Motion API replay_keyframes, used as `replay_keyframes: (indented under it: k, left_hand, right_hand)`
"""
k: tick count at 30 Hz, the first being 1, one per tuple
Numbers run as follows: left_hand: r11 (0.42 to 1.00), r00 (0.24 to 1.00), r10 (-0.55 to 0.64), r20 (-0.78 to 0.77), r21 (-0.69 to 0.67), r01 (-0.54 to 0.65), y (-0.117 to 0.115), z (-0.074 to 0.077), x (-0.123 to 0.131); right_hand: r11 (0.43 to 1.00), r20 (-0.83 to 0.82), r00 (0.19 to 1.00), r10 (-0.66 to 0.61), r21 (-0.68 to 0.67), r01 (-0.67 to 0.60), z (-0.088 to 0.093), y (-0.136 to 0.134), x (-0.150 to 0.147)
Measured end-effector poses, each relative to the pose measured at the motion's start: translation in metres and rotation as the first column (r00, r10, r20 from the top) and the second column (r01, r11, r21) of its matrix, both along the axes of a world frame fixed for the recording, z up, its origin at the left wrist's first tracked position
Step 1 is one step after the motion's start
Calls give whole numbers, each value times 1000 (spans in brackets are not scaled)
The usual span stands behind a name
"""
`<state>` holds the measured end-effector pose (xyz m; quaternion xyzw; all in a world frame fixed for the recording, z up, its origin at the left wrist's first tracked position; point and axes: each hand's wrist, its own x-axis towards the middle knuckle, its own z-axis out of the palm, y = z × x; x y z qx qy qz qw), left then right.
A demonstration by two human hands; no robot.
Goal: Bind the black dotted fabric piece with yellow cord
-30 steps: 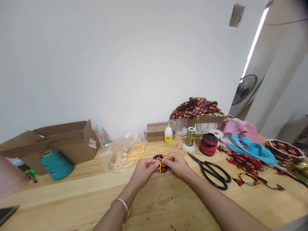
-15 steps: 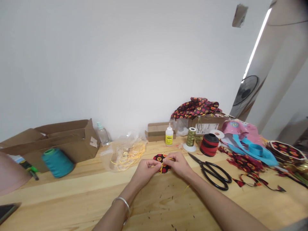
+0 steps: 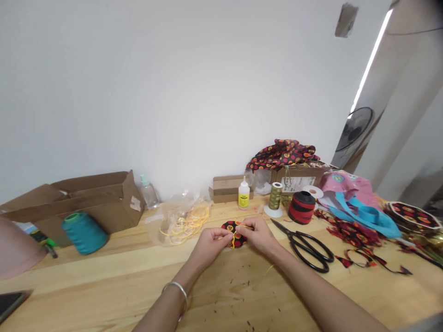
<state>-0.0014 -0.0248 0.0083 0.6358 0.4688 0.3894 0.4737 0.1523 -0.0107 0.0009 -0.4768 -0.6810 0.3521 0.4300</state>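
A small round piece of black fabric (image 3: pixel 238 241) with red and yellow dots lies on the wooden table. Over it, my left hand (image 3: pixel 213 244) pinches a yellow cord (image 3: pixel 235 234) between thumb and fingers. From the other side my right hand (image 3: pixel 258 234) pinches the same cord, and a length of it runs out past the fingers. Both hands partly cover the fabric. A loose yellow end hangs below my right wrist.
Right of my hands lie black-handled scissors (image 3: pixel 309 246), with a red-and-black ribbon roll (image 3: pixel 302 208) and an olive thread spool (image 3: pixel 275 197) behind. A glue bottle (image 3: pixel 243 194) stands ahead. Left are a bag of yellow cord (image 3: pixel 187 223), a teal thread cone (image 3: pixel 85 234) and a cardboard box (image 3: pixel 104 203).
My hands have barely shifted; the right fingers sit slightly more to the right. Both still pinch the yellow cord over the fabric.
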Motion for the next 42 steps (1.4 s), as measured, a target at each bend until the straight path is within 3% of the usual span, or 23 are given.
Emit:
replay_keyframes:
  k: [11, 21, 28, 34, 42]
  left_hand:
    - [1000, 995, -7, 96, -29, 10, 2, -2, -4]
    - [1000, 1000, 15, -2, -7, -15, 2, -2, -2]
    - [996, 984, 21, 176, -89, -5, 5, -6, -3]
    - [997, 990, 72, 119, -33, -69, 7, -7, -3]
    - [999, 999, 43, 4, 18, -43, 1, 0, -2]
  right_hand:
    - [1000, -13, 1000, -1, -10, 1, -2, 2, 0]
    - [998, 49, 998, -29, 54, 26, -3, 2, -2]
    - [1000, -39, 999, -20, -20, 19, -3, 5, 0]
    - [998, -54, 999, -7, -66, 4, -4, 4, 1]
    - [992, -45, 996, -72, -111, 66, -3, 3, -2]
